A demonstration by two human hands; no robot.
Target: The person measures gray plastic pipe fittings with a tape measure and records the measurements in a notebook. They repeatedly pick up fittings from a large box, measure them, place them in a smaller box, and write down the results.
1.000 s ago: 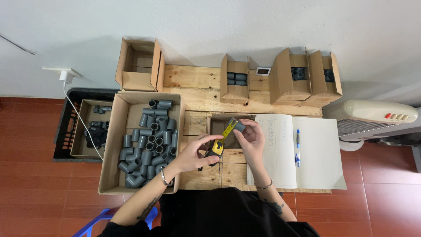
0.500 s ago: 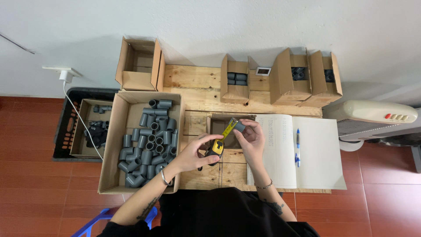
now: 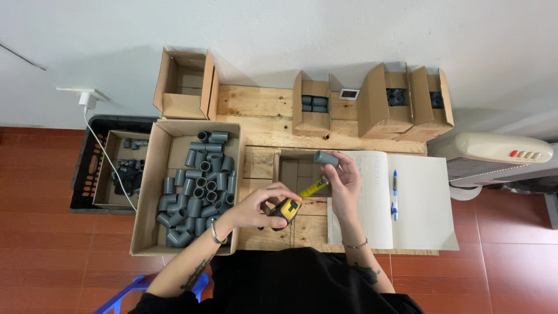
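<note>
My left hand (image 3: 256, 207) grips a yellow and black tape measure (image 3: 286, 210) over the wooden pallet table (image 3: 261, 110). Its yellow tape (image 3: 313, 188) runs up and right to my right hand (image 3: 343, 180). That hand holds a short grey pipe fitting (image 3: 325, 157) at its fingertips and pinches the tape's end against it. Both hands hover above a small open cardboard box (image 3: 290, 170) in the middle of the table.
A large cardboard box (image 3: 152, 192) with several grey fittings sits to the left. An open notebook (image 3: 418, 203) with a blue pen (image 3: 394, 193) lies to the right. Smaller boxes (image 3: 311, 119) with fittings line the far edge. A black crate (image 3: 87, 174) and a fan (image 3: 494, 152) flank the table.
The right hand has lifted the grey fitting slightly higher, and the tape now stretches a little further between the hands.
</note>
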